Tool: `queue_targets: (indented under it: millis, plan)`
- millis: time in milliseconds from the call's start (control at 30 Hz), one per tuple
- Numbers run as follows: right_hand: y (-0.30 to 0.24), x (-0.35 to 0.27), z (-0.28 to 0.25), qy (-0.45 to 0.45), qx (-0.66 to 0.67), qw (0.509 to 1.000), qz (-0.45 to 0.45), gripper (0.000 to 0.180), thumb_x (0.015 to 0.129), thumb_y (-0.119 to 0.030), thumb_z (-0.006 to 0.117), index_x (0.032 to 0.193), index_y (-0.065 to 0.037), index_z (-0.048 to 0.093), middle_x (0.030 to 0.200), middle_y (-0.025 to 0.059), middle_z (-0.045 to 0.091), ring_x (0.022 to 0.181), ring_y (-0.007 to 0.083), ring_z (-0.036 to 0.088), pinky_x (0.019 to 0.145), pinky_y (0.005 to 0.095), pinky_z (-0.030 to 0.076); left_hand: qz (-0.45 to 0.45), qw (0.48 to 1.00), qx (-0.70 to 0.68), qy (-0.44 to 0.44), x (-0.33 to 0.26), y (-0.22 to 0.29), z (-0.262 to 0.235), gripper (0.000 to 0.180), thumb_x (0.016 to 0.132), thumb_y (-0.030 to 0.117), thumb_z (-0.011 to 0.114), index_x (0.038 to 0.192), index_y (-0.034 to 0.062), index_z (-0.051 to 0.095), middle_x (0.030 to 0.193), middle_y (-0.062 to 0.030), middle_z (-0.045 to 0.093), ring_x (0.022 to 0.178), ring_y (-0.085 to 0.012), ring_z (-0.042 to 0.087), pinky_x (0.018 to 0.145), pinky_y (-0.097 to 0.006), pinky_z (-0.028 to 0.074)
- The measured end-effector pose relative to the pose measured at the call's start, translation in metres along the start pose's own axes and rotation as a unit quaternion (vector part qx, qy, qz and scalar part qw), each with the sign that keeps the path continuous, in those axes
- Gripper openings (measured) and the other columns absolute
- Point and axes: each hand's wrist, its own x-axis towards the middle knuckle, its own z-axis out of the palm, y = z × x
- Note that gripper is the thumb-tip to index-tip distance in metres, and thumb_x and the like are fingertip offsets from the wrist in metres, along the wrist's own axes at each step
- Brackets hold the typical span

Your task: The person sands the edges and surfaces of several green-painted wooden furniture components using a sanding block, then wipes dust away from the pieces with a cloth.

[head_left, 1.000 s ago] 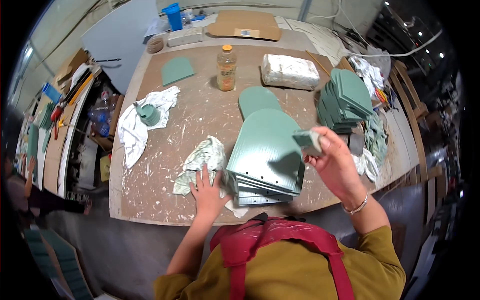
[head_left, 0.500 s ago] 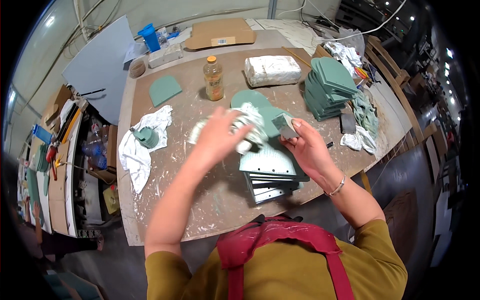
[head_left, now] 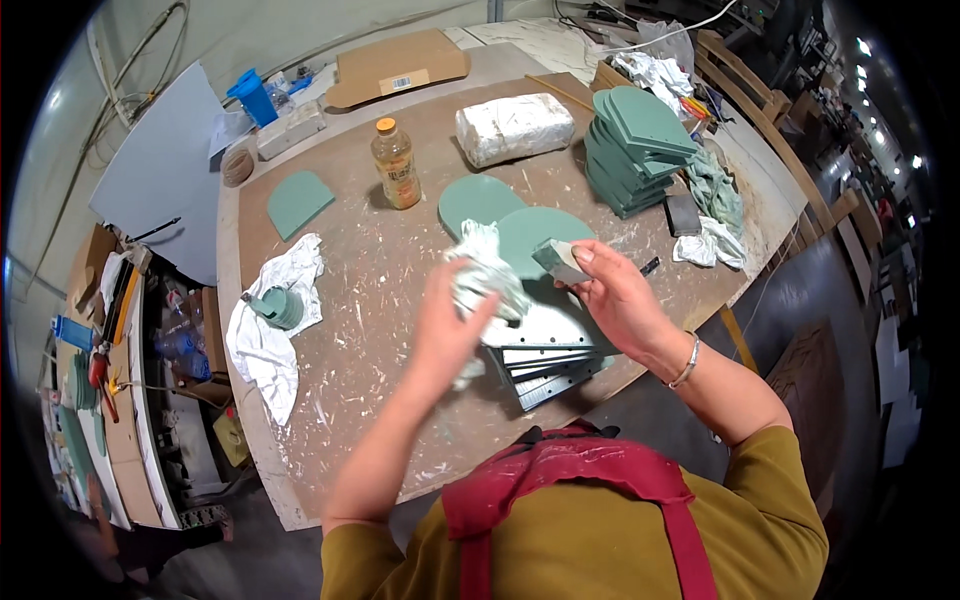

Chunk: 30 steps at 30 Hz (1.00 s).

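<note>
My left hand [head_left: 446,318] grips a crumpled white rag [head_left: 486,272] smeared with green and slightly blurred by motion. My right hand [head_left: 622,298] pinches a small grey block [head_left: 560,260] with green stains between thumb and fingers, a little right of the rag. Beneath both hands lies a stack of flat plates [head_left: 552,372], the top one pale with small dark holes along its near edge. Just beyond are two rounded green plates, one at the left [head_left: 478,204] and an overlapping one [head_left: 548,232] partly behind the block.
Near the left edge, a green-stained cup [head_left: 280,307] rests on a white cloth [head_left: 268,368]. Farther back are a single green plate [head_left: 298,203], an orange-capped bottle [head_left: 397,165] and a white wrapped bundle [head_left: 515,130]. A tall pile of green plates [head_left: 635,150] stands back right.
My left hand and the rag have come nearer to my body, and the rag looks more bunched. My right hand still holds the block. The whole view has turned slightly.
</note>
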Motion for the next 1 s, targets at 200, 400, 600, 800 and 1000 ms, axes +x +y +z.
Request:
queue_targets:
  millis: [200,400,600,800,1000]
  plan:
    - [0.001,0.000,-0.001,-0.012,0.010,1.000,0.002,0.024,0.101,-0.022,0.059,0.115,-0.004,0.061,0.111,0.0049,0.067,0.102,0.0136,0.060,0.095,0.0295,0.045,-0.336,0.830,-0.438,0.077,-0.003,-0.010,-0.024,0.030,0.100,0.011,0.057,0.126,0.0008,0.049,0.103,-0.0076,0.065,0.084,-0.0114,0.065,0.070,-0.025,0.054]
    - [0.001,0.000,0.004,-0.007,0.004,1.000,0.006,0.025,0.101,-0.023,0.059,0.115,-0.003,0.061,0.110,0.0043,0.067,0.102,0.0125,0.060,0.094,0.0274,0.045,-0.228,0.938,-0.260,-0.036,-0.021,0.015,-0.016,0.034,0.095,0.009,0.062,0.127,0.0036,0.050,0.103,-0.0086,0.065,0.093,-0.0121,0.062,0.076,-0.026,0.051]
    - [0.001,-0.001,-0.003,-0.015,-0.009,1.000,0.008,0.025,0.101,-0.024,0.059,0.115,-0.004,0.062,0.110,0.0034,0.067,0.102,0.0120,0.059,0.095,0.0276,0.045,-0.195,0.937,-0.285,-0.048,0.058,-0.007,-0.009,0.033,0.095,0.014,0.062,0.123,-0.0012,0.054,0.105,-0.0121,0.068,0.091,-0.0155,0.065,0.078,-0.030,0.052]
    - [-0.002,0.000,-0.001,-0.028,0.005,1.000,0.010,0.023,0.101,-0.023,0.059,0.114,-0.004,0.062,0.110,0.0032,0.067,0.103,0.0117,0.059,0.095,0.0274,0.045,-0.215,0.945,-0.244,-0.033,0.077,-0.043,0.023,0.035,0.093,0.019,0.063,0.122,0.0015,0.055,0.103,-0.0128,0.067,0.095,-0.0181,0.063,0.082,-0.034,0.051]
    - [0.003,0.000,-0.004,-0.019,0.006,1.000,0.010,0.023,0.101,-0.023,0.059,0.113,-0.004,0.063,0.110,0.0036,0.067,0.100,0.0125,0.060,0.093,0.0287,0.046,-0.166,0.971,-0.155,-0.079,0.062,-0.029,0.021,0.035,0.092,0.015,0.064,0.123,0.0001,0.055,0.102,-0.0179,0.070,0.095,-0.0264,0.067,0.085,-0.036,0.051]
